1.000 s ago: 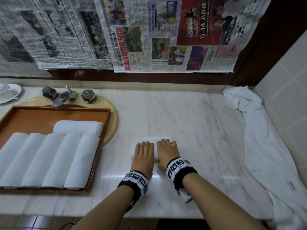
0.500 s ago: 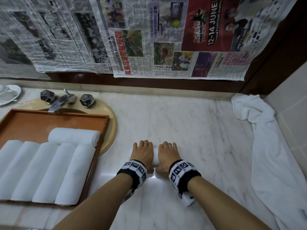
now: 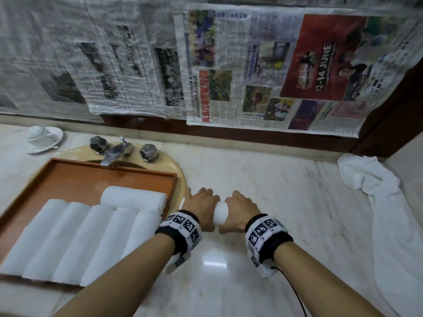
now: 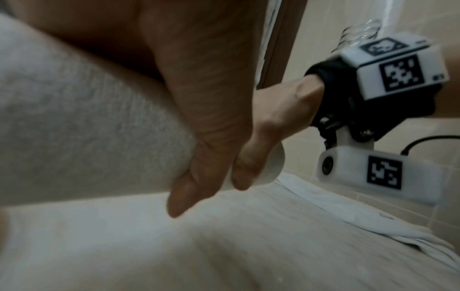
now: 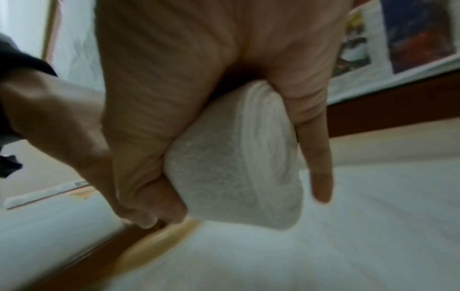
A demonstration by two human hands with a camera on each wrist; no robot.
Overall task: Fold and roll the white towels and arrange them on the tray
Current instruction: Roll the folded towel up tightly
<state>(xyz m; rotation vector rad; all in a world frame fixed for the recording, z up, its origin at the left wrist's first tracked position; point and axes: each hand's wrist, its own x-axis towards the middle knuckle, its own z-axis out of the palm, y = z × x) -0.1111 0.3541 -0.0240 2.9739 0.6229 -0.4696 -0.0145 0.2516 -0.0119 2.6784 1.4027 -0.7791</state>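
Both hands grip one rolled white towel (image 3: 220,213), which is off the marble counter just right of the tray. My left hand (image 3: 201,202) wraps its left end and my right hand (image 3: 240,208) its right end. In the left wrist view the roll (image 4: 74,128) fills the left side under my palm. The right wrist view shows the roll's spiral end (image 5: 261,157) between my curled fingers. The brown wooden tray (image 3: 91,167) holds several rolled towels (image 3: 75,239) side by side, with one more roll (image 3: 135,199) lying crosswise behind them.
A loose white towel (image 3: 389,225) lies along the right wall. The tray sits over a beige sink (image 3: 179,177) with a chrome faucet (image 3: 114,153). A cup and saucer (image 3: 43,138) stand at the far left. Newspaper (image 3: 229,65) covers the wall behind.
My hands lay flat on the roll on the counter; now they curl round it, and it has come up and moved left toward the tray's right edge.
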